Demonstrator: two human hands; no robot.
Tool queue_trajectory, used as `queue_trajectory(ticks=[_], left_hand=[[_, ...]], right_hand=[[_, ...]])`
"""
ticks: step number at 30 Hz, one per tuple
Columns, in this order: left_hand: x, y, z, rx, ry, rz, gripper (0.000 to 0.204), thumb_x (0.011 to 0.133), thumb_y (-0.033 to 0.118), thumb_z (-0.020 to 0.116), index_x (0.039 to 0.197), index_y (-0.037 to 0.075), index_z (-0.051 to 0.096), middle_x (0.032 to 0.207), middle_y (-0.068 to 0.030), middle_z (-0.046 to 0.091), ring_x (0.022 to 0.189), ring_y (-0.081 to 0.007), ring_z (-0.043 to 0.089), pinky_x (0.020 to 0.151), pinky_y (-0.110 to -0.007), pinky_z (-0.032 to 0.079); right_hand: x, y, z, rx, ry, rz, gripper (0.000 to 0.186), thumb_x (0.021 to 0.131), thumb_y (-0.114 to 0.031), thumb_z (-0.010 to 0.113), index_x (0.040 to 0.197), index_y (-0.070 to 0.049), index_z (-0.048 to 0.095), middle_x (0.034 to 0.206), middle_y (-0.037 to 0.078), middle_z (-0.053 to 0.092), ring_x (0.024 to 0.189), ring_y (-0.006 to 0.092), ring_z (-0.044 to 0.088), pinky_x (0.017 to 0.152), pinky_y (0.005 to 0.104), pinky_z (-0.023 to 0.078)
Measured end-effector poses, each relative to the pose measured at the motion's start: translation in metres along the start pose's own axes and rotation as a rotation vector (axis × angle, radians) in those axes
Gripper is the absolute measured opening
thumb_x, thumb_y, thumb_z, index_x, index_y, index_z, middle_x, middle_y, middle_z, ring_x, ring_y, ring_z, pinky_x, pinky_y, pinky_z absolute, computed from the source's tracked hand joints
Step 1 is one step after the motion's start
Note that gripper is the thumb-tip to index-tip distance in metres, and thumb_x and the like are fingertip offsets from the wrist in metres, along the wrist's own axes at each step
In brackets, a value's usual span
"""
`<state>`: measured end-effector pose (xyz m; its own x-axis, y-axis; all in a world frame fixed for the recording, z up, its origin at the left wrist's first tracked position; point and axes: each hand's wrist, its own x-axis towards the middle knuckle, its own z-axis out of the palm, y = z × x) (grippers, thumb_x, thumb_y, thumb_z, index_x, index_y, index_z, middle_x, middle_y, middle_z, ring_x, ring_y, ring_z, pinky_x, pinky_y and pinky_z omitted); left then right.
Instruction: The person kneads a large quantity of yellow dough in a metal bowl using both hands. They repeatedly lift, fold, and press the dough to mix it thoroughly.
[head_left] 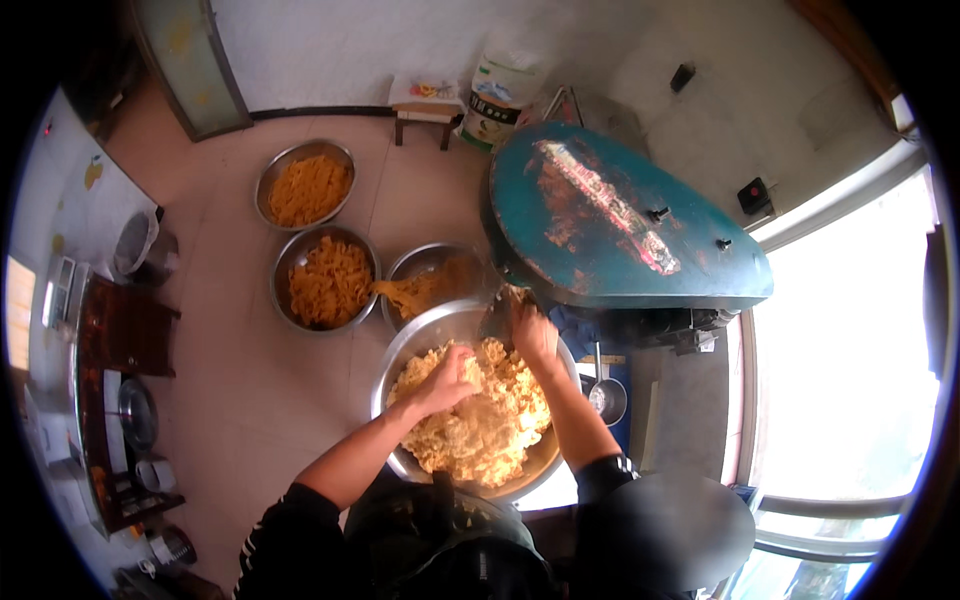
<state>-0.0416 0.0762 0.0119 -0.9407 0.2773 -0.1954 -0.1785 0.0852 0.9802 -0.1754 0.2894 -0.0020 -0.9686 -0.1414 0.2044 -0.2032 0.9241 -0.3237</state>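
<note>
Both my hands at the big bowl of crumbly dough, under a worn label

The pale yellow, crumbly dough point(470, 430) fills the wide steel bowl point(392, 385) right in front of me, heaped in loose clumps. My left hand point(448, 382) rests on the heap with its fingers half curled; I can't tell whether they have a clump between them. My right hand point(534, 335) is at the bowl's far right side, just beside the teal machine point(590, 230). Its fingers are bent and partly hidden there, so I can't tell how tightly they are closed or what they hold.

Along the machine's rounded cover runs a long red-and-white strip label point(610, 205), scuffed and flaking, its lettering too worn for me to make out. Near the far wall stands a white sack point(495, 100) printed with green patches and bold, dark characters. Beside it, a low wooden stool point(425, 112) carries a packet point(430, 90) with red and yellow print, too small to read.

On the tiled floor, beyond my bowl and to its left, sit three smaller steel bowls: the farthest bowl point(262, 200) and the middle bowl point(277, 295) hold orange-brown strips, and the nearest bowl point(392, 318) has a piece lying toward its left rim.
</note>
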Motion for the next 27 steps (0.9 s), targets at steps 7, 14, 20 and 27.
queue_trajectory(ticks=[7,14,20,27], left_hand=[[0.018,0.031,0.005,0.194,-0.106,0.081,0.076,0.086,0.005,0.071,0.152,-0.006,0.035,0.128,-0.0237,0.058,0.099,-0.0234,0.065,0.084,-0.035,0.056],[0.113,0.06,0.024,0.738,0.096,0.207,0.065,0.086,0.012,0.066,0.14,-0.012,0.04,0.111,-0.0347,0.063,0.098,-0.0452,0.067,0.084,-0.051,0.056],[0.138,0.071,0.055,1.144,0.066,0.185,0.041,0.09,0.003,0.063,0.127,-0.011,0.055,0.133,-0.033,0.054,0.11,-0.0424,0.065,0.091,-0.047,0.057],[0.071,0.068,0.121,1.134,-0.587,0.232,0.058,0.093,0.024,0.073,0.134,-0.012,0.055,0.12,-0.0301,0.062,0.112,-0.0393,0.062,0.102,-0.047,0.054]], right_hand=[[0.028,-0.006,-0.023,-0.036,-0.17,0.021,0.043,0.1,-0.042,0.056,0.095,0.001,0.066,0.079,0.028,0.072,0.076,0.0456,0.072,0.07,0.0546,0.059],[-0.012,0.013,-0.07,0.054,-0.174,0.11,0.042,0.1,-0.039,0.056,0.089,0.0,0.064,0.079,0.031,0.07,0.078,0.0482,0.071,0.07,0.0559,0.058],[-0.035,0.035,-0.103,0.163,-0.11,0.114,0.035,0.098,-0.034,0.061,0.092,0.0,0.065,0.082,0.029,0.07,0.078,0.0486,0.07,0.071,0.0554,0.057],[-0.12,0.056,-0.135,0.536,-0.015,0.302,0.027,0.101,-0.024,0.065,0.113,0.001,0.068,0.085,0.023,0.07,0.076,0.0386,0.072,0.069,0.0412,0.055]])
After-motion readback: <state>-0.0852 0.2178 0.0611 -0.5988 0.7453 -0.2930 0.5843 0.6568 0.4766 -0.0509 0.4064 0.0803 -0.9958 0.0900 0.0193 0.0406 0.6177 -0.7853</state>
